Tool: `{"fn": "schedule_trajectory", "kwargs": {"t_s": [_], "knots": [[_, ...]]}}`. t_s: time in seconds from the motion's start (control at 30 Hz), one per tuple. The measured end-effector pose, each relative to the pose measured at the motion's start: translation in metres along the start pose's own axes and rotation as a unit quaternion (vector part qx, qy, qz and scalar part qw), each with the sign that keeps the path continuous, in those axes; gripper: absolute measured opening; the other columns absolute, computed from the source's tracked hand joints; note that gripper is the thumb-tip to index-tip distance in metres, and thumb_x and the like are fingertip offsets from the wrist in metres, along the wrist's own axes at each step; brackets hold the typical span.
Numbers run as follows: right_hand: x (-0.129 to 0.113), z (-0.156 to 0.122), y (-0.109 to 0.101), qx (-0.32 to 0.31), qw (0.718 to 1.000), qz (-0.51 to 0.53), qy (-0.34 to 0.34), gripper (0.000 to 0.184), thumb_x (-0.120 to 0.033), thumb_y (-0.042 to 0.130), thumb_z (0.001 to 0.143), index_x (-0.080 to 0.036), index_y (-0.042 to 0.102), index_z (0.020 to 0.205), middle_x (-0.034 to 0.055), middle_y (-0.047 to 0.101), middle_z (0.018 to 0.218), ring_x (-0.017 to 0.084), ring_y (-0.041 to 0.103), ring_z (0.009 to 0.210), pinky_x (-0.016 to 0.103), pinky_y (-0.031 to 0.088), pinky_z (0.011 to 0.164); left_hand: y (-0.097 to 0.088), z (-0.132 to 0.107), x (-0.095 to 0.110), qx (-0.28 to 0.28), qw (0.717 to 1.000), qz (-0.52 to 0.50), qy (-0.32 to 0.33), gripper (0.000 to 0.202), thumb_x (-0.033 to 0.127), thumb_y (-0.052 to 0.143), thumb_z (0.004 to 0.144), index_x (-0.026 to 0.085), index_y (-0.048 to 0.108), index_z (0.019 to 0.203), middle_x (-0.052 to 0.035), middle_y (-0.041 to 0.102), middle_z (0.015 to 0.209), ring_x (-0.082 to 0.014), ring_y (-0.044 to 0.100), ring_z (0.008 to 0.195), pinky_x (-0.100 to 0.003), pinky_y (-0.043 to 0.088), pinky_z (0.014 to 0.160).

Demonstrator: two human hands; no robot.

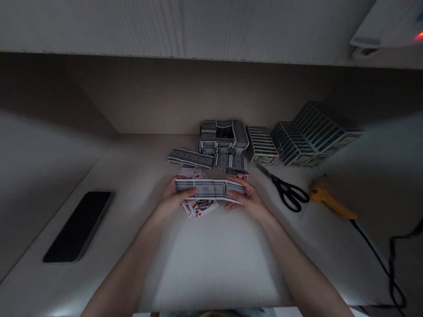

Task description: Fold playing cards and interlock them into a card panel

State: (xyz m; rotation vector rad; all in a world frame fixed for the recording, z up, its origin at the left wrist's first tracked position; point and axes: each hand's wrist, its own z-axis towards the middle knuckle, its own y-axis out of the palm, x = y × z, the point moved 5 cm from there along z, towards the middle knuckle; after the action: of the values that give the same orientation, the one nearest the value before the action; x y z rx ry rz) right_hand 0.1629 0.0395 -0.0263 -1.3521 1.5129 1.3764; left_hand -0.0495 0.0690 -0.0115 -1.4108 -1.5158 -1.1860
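Between both hands I hold a folded playing-card strip [210, 189], its patterned grey back facing me and its right end bent at a crease. My left hand [172, 196] grips the left end, thumb across the front. The right end is pinched by my right hand [247, 199], with the thumb on the bent part. Under the strip lie loose face-up playing cards [204, 207], partly hidden. Just beyond are folded card strips [191, 157] in a pile, more folded cards [230, 161], and a stack of folded cards [208, 135] with an opening in its top.
Right of the stack stand ribbed card structures [262, 143], [317, 134] a larger stepped one. Black-handled scissors [287, 190] and a yellow glue gun [332, 202] with a black cord lie at the right. A black phone [79, 226] rests at the left. A shelf edge [165, 39] overhangs the back.
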Motion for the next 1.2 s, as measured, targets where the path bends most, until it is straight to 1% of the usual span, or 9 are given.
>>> {"fn": "schedule_trajectory", "kwargs": {"t_s": [0.17,0.27,0.4,0.57,0.67,0.83,1.0,1.1,1.2], "knots": [[0.0,-0.001,-0.001,-0.005,1.0,-0.003,0.008,0.054,-0.031,0.071,0.061,-0.022,0.048,0.109,0.0016,0.064,0.082,0.019,0.064,0.049,0.034,0.055,0.048,0.0,0.0,-0.001,-0.005,1.0,0.004,0.002,0.043,0.022,0.074,0.055,0.018,0.048,0.09,-0.0008,0.061,0.085,-0.0165,0.063,0.072,-0.028,0.053,0.059],[-0.001,-0.001,-0.001,-0.01,1.0,-0.012,0.013,0.052,-0.031,0.07,0.061,-0.021,0.048,0.107,0.0002,0.065,0.075,0.018,0.063,0.048,0.032,0.054,0.046,0.0,-0.001,0.001,-0.003,1.0,0.019,0.009,0.043,0.022,0.074,0.054,0.018,0.049,0.09,-0.0004,0.061,0.082,-0.016,0.062,0.069,-0.027,0.052,0.058],[-0.001,-0.003,0.005,-0.05,0.998,-0.032,0.017,0.047,-0.032,0.067,0.066,-0.019,0.047,0.107,-0.0016,0.064,0.062,0.017,0.062,0.044,0.028,0.052,0.041,0.002,-0.002,0.001,-0.024,0.999,0.038,0.015,0.042,0.025,0.073,0.054,0.017,0.05,0.087,0.0009,0.06,0.074,-0.0156,0.061,0.065,-0.027,0.05,0.056],[0.0,-0.004,0.01,-0.066,0.997,-0.033,0.011,0.044,-0.032,0.065,0.067,-0.019,0.048,0.105,-0.0008,0.065,0.065,0.016,0.061,0.043,0.028,0.052,0.041,0.006,-0.001,-0.002,-0.03,0.999,0.035,-0.001,0.045,0.025,0.074,0.051,0.017,0.049,0.087,0.0023,0.058,0.071,-0.0149,0.059,0.059,-0.028,0.048,0.054],[0.001,-0.004,0.014,-0.082,0.996,-0.032,0.009,0.046,-0.032,0.064,0.067,-0.018,0.045,0.107,-0.0016,0.064,0.06,0.016,0.062,0.044,0.028,0.052,0.043,0.01,-0.003,-0.005,-0.032,0.999,0.028,-0.011,0.045,0.024,0.074,0.052,0.018,0.047,0.088,0.0032,0.055,0.07,-0.014,0.057,0.057,-0.028,0.049,0.054],[0.002,-0.005,0.018,-0.107,0.994,-0.031,0.013,0.048,-0.031,0.063,0.069,-0.017,0.04,0.109,-0.0021,0.064,0.055,0.017,0.062,0.045,0.029,0.051,0.045,0.015,-0.005,-0.008,-0.043,0.998,0.039,0.007,0.04,0.024,0.071,0.056,0.017,0.048,0.088,0.0014,0.053,0.073,-0.0135,0.056,0.062,-0.026,0.049,0.053],[0.003,-0.006,0.019,-0.103,0.994,-0.02,0.006,0.058,-0.028,0.07,0.06,-0.019,0.039,0.109,-0.0029,0.064,0.057,0.018,0.063,0.049,0.031,0.051,0.05,0.019,-0.006,-0.012,-0.051,0.998,0.02,0.01,0.04,0.024,0.071,0.057,0.018,0.046,0.088,0.0014,0.052,0.075,-0.0138,0.056,0.063,-0.027,0.05,0.053],[0.001,-0.007,0.019,-0.098,0.995,-0.028,0.006,0.067,-0.027,0.072,0.057,-0.022,0.038,0.114,-0.0039,0.063,0.058,0.018,0.062,0.051,0.033,0.051,0.054,0.018,-0.005,-0.012,-0.033,0.999,0.015,0.006,0.043,0.023,0.073,0.055,0.019,0.046,0.088,0.0021,0.053,0.073,-0.0144,0.057,0.063,-0.027,0.05,0.053],[-0.005,-0.006,0.016,-0.065,0.994,-0.077,-0.041,0.077,-0.022,0.075,0.052,-0.026,0.037,0.12,-0.0021,0.063,0.075,0.017,0.063,0.067,0.032,0.05,0.066,0.015,-0.004,-0.008,-0.035,0.999,0.01,0.0,0.044,0.024,0.073,0.054,0.019,0.048,0.089,0.0014,0.056,0.076,-0.016,0.059,0.065,-0.029,0.051,0.055]]}}
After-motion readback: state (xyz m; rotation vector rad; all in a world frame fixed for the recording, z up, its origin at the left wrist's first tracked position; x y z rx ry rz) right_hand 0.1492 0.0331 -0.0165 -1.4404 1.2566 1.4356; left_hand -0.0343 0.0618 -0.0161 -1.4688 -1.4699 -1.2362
